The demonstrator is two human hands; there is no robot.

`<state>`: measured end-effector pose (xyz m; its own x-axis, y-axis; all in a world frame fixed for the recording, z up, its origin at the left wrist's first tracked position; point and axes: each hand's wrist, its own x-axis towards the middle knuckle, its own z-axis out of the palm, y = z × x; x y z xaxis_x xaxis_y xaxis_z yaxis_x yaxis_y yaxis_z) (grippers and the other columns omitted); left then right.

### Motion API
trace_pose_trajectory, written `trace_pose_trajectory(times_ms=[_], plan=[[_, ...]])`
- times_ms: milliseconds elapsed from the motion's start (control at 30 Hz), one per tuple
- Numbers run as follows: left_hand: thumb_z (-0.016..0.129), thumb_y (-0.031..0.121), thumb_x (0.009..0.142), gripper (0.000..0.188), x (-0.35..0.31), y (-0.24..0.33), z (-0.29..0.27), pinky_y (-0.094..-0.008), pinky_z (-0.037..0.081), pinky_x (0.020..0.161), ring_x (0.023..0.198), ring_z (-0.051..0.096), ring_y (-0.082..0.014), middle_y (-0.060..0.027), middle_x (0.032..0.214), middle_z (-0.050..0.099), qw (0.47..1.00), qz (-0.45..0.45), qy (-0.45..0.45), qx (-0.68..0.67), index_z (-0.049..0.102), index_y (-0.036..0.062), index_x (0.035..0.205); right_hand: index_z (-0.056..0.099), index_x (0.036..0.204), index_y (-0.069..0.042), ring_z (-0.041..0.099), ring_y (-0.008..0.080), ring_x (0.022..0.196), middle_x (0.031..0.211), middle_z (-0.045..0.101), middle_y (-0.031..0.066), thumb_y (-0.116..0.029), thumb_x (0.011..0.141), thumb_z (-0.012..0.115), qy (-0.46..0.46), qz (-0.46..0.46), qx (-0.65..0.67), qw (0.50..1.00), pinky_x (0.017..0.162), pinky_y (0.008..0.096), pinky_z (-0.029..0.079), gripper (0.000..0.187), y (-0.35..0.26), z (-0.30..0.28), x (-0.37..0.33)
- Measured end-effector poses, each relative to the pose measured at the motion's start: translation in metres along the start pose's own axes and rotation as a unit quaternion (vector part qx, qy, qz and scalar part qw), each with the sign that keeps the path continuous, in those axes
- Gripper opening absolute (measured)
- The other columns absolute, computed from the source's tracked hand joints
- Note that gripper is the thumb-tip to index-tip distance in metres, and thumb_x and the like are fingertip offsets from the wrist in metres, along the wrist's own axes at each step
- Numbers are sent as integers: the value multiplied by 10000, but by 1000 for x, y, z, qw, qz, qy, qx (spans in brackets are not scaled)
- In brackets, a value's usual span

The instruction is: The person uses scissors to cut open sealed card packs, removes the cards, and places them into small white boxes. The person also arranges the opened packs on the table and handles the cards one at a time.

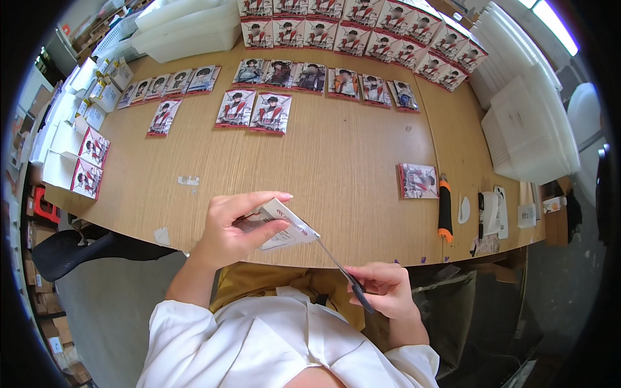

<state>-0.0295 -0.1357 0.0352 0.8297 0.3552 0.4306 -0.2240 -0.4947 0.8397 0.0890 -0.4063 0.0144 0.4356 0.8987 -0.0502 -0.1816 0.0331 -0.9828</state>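
Note:
Just over the table's near edge, my left hand (234, 226) grips a small white pack (288, 229) with dark print and red arrow marks, thumb on one side and fingers on the other. The pack is tilted, with one corner towards the right. My right hand (381, 288) is closed around the black handles of a pair of scissors (343, 268). Its thin blades reach up to the left and meet that corner. How far the blades are apart is too small to tell.
Picture packs (268, 112) stand in rows across the wooden table (310, 168). Display boxes (349, 32) are stacked at the back. Right of me lie a small pack stack (419, 181) and an orange-black cutter (445, 210). Plastic baskets (527, 123) stand at far right; an open box (89, 165) sits left.

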Motion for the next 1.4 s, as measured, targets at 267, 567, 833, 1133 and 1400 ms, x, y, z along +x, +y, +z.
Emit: trace_pose_trajectory(times_ms=[267,567,833,1133,1400], plan=[[791,36,706,337,-1,0,0,-169,388,489,574,555,-31,-28,701,662,999,21,23,15,699,-5,1027,657,1149,28,625,103,698,802,662,97,-3,713,693,9,-29,-191,981,592,199,489,438,-14,-1,2],[810,58,678,302,0,-6,-6,-216,458,520,595,646,-128,-80,766,702,995,92,-38,25,699,11,955,664,1172,-31,643,140,726,835,658,97,-2,717,702,20,-81,-254,964,611,244,526,457,-15,4,5],[744,22,748,199,3,-13,-10,-280,493,609,712,666,-194,-87,824,697,983,64,-152,-79,699,28,942,679,1169,-85,624,172,679,812,631,86,56,650,737,-10,-126,-334,934,566,268,506,541,-13,-5,12],[662,-16,798,270,-1,-15,-7,-294,460,622,707,579,-195,-67,909,702,969,27,-211,-128,698,33,1060,685,1159,-97,576,178,624,770,594,77,63,585,741,-11,-186,-409,893,519,277,473,598,-11,-8,19],[670,-20,780,285,-1,-15,-4,-296,462,620,699,567,-192,-52,972,711,966,51,-222,-124,699,34,1059,690,1142,-71,553,184,602,743,562,73,57,556,729,-16,-238,-411,880,508,287,456,601,0,-15,23]])
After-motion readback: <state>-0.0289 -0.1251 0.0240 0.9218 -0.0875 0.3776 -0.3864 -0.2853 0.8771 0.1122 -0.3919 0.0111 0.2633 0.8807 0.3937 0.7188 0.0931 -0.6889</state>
